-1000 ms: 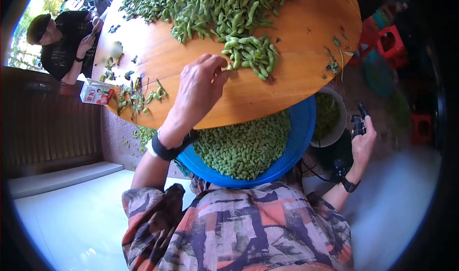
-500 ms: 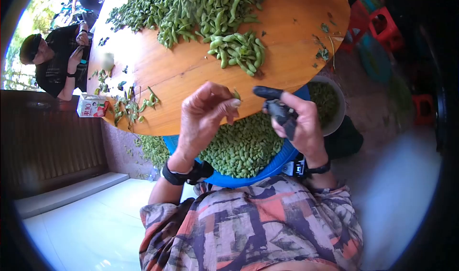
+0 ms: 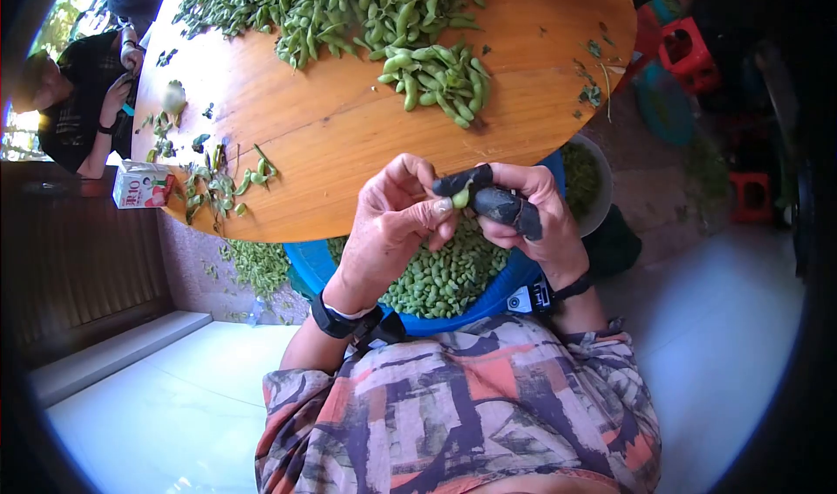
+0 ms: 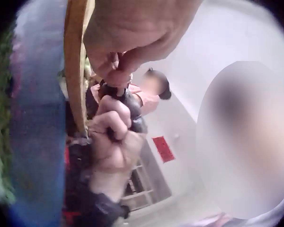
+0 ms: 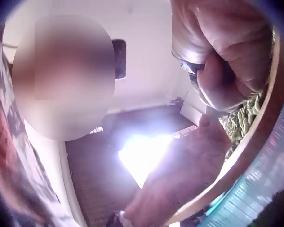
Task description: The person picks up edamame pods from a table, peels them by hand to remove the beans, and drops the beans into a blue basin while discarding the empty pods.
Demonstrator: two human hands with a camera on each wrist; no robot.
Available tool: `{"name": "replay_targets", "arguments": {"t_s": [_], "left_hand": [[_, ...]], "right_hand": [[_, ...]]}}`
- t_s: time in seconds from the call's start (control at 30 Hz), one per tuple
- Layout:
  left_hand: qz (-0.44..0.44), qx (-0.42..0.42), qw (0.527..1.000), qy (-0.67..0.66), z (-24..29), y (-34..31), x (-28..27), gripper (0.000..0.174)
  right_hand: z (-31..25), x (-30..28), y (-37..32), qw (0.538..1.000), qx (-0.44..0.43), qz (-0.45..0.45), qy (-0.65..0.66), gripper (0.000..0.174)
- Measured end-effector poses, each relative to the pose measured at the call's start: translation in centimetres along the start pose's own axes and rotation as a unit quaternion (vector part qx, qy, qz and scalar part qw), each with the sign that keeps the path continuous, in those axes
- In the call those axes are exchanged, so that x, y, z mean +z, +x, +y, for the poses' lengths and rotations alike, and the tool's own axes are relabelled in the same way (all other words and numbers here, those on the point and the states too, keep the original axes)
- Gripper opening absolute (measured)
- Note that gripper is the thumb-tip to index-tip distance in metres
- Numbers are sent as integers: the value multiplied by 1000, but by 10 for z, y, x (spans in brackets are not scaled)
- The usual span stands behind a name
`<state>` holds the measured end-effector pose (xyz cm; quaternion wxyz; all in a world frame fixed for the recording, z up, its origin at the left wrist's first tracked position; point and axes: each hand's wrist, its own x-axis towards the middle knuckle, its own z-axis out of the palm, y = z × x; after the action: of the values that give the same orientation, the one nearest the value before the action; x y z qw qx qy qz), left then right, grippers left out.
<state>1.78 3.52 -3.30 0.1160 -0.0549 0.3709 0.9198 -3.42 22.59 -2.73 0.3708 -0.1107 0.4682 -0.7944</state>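
Observation:
Both hands meet over the blue basin (image 3: 523, 272), close to the table's near edge. A green edamame pod (image 3: 461, 197) is between them. My left hand (image 3: 389, 224) pinches the pod with thumb and fingertips. From the other side my right hand (image 3: 545, 219), black coverings on its thumb and a finger, also pinches the pod. Below the hands, many shelled green beans (image 3: 436, 285) fill the basin. In the left wrist view the left hand (image 4: 137, 33) hides most of the pod. The right wrist view shows the right hand (image 5: 222, 52) with its fingers curled.
On the round wooden table (image 3: 288, 128) lie a small pile of pods (image 3: 440, 84) and a larger heap (image 3: 349, 14). A carton (image 3: 142, 185) stands at the left edge near plant scraps. A pale bowl (image 3: 593, 184) sits right of the basin. Another person (image 3: 83, 102) sits at far left.
The left hand came back from the small pile with a pod. The right hand swung in from the right side, and both hands now meet at the pod over the basin.

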Motion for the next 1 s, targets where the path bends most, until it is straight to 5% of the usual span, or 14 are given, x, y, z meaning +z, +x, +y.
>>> {"name": "replay_targets", "arguments": {"t_s": [0.17,0.2,0.23,0.43,0.5,0.53,0.6,0.67,0.73,0.77,0.87,0.9,0.93,1.0], "left_hand": [[-32,-37,993,-104,-7,0,0,30],[-32,-37,993,-103,-7,-1,2,30],[-5,-16,1000,2,-8,-3,6,34],[12,49,934,354,-21,-13,3,36],[-11,192,822,535,-27,-13,1,37],[-13,194,821,537,-27,-12,5,37],[9,279,734,619,-29,-10,13,37],[20,265,742,615,-32,-10,16,43],[40,91,912,397,-34,-9,17,48],[42,45,950,305,-32,-9,20,54],[-38,-4,946,323,-26,-12,18,57],[-85,-26,920,382,-13,-13,23,57],[-128,0,836,533,-1,-9,27,46],[-162,57,766,619,16,0,27,32]], "right_hand": [[-5,4,-5,1000,-6,-12,5,25],[-7,8,-7,990,-31,31,-131,21],[-8,13,-10,961,-55,75,-262,18],[-3,21,-23,918,-111,100,-367,21],[5,21,-22,880,-185,120,-422,24],[8,23,-22,879,-189,121,-421,24],[16,29,-24,795,-258,170,-521,28],[27,31,-25,776,-278,179,-538,31],[31,32,-25,744,-313,192,-557,33],[32,30,-25,748,-318,194,-549,35],[18,13,-35,756,-293,189,-555,35],[7,5,-45,762,-266,200,-556,32],[2,-7,-51,746,-269,234,-563,30],[-10,-33,-64,672,-260,322,-614,16]]}}
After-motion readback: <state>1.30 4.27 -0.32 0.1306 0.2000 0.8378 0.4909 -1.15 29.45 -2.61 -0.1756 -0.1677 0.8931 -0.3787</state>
